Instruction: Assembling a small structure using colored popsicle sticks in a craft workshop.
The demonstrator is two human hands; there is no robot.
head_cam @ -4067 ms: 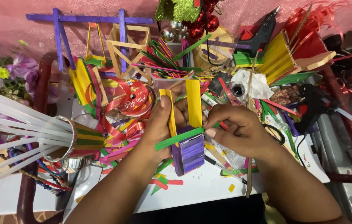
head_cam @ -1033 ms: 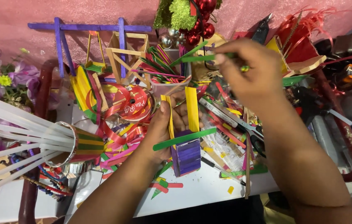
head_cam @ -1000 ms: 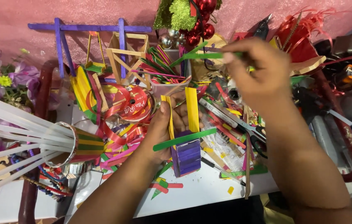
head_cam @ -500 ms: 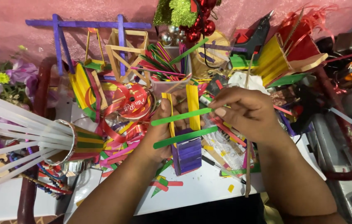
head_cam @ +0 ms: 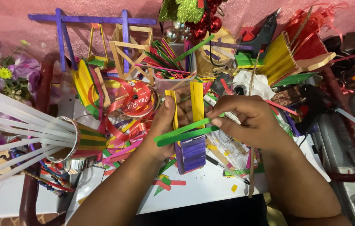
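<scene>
Two hands join green sticks on a small stick model over a cluttered craft table.

Nearest, the white table [head_cam: 211, 190] carries scraps. Above it the left hand [head_cam: 165, 132] is closed around the purple-and-yellow stick model [head_cam: 191, 148], while the right hand [head_cam: 244, 121] pinches the green sticks [head_cam: 183, 133] laid across it. Beyond lie a red ribbon spool [head_cam: 137, 98] and a purple stick frame [head_cam: 91, 20].

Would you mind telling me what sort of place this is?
Probably a home craft table: loose coloured craft sticks, a black glue gun and a red ribbon spool crowd it, while both hands work on a purple stick model.
</scene>
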